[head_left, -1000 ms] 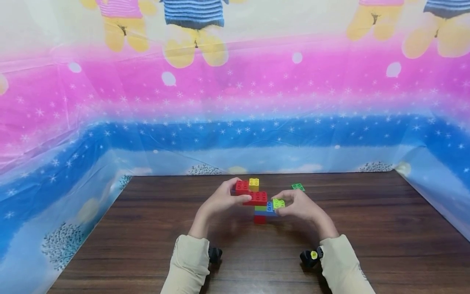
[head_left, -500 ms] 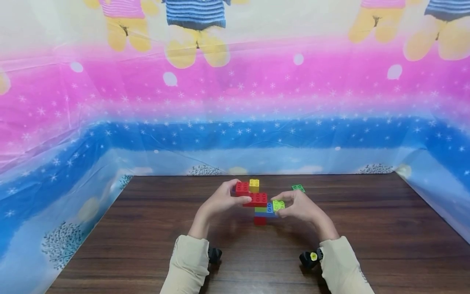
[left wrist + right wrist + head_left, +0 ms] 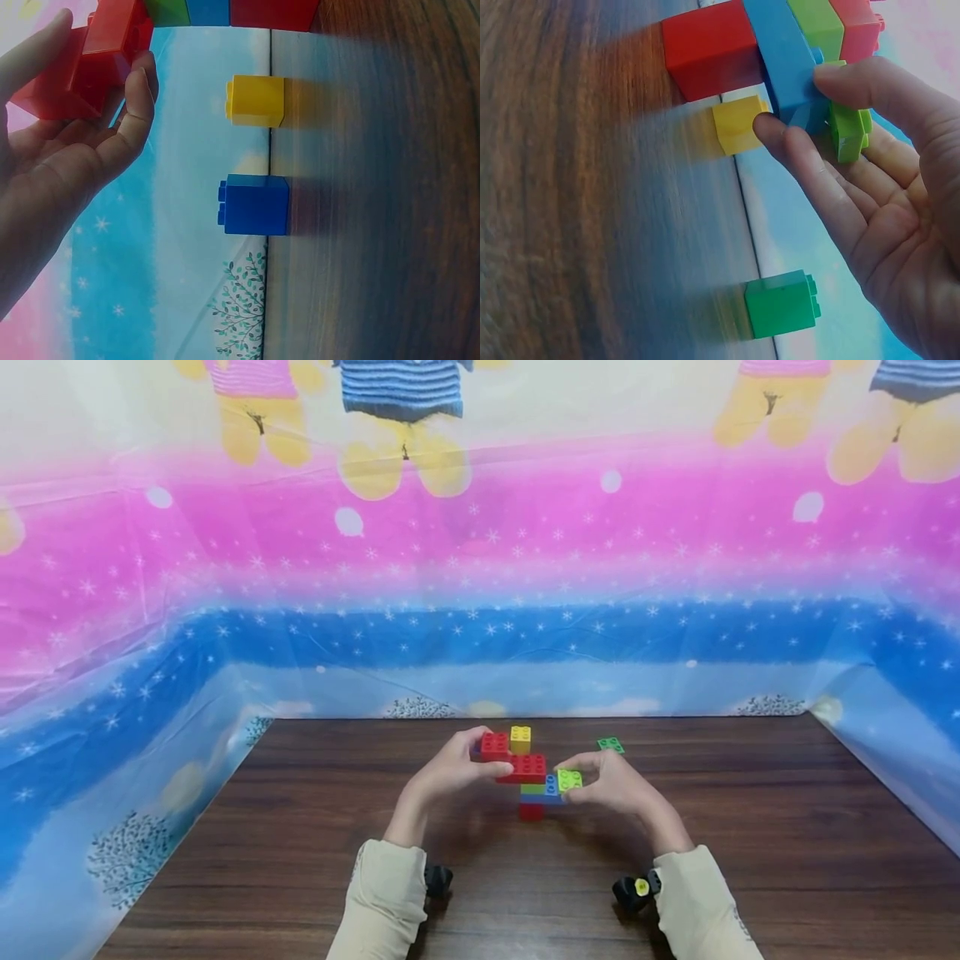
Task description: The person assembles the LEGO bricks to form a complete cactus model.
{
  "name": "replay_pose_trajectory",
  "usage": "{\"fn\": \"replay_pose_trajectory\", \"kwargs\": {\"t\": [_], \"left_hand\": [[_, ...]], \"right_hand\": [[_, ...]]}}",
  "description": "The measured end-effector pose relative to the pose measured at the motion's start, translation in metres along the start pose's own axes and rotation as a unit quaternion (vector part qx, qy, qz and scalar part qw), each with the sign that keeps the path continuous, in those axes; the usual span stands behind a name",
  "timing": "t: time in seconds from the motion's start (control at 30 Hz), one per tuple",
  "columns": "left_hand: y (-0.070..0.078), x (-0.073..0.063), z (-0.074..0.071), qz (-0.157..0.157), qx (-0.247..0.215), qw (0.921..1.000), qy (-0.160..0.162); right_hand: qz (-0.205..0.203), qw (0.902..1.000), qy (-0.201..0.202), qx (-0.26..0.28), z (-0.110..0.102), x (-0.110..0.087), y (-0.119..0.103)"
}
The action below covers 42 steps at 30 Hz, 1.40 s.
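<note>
A stack of toy building bricks stands on the table in the head view. Its base is a red brick, topped by a long blue brick that juts to the right. A lime green brick and a longer red brick sit higher, with another red brick at the upper left. My left hand grips these upper red bricks, thumb in front. My right hand pinches a second lime brick at the blue brick's jutting end, fingers touching the blue underside.
Behind the stack stands a yellow brick. A green brick is beyond my right hand. The left wrist view shows a separate blue brick, mostly hidden by my left hand from above. A patterned cloth borders the wooden table.
</note>
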<state>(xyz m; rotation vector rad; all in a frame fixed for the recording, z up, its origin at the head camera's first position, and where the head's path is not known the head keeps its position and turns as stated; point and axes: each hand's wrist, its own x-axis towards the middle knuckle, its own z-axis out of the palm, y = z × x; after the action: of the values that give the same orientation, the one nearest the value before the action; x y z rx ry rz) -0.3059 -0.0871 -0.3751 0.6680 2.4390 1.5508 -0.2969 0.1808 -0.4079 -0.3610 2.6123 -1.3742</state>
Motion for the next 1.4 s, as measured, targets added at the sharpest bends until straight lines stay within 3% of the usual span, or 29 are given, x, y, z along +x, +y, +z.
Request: {"fn": "replay_pose_trajectory", "kwargs": {"t": [0.1,0.43,0.67,0.8,1.13,1.4], "left_hand": [[-0.001,0.000,0.000,0.001,-0.002,1.0000,-0.001],[0.001,0.000,0.000,0.001,0.000,1.0000,0.000],[-0.002,0.001,0.001,0.006,-0.001,1.0000,-0.005],[-0.001,-0.001,0.002,-0.001,-0.014,0.9999,-0.005],[0.001,0.001,0.000,0.003,-0.001,1.0000,-0.004],[0.000,0.001,0.000,0.003,0.004,1.0000,-0.003]], "right_hand": [[-0.006,0.9999,-0.009,-0.001,-0.001,-0.001,0.000],[-0.020,0.9962,-0.048,0.069,-0.002,-0.002,0.003],[-0.070,0.9918,-0.078,0.072,0.001,0.003,0.012],[-0.075,0.9904,-0.081,0.083,0.003,0.007,0.015],[-0.024,0.9793,-0.092,0.179,0.006,0.009,0.023],[-0.010,0.9734,-0.092,0.209,0.010,0.011,0.024]]}}
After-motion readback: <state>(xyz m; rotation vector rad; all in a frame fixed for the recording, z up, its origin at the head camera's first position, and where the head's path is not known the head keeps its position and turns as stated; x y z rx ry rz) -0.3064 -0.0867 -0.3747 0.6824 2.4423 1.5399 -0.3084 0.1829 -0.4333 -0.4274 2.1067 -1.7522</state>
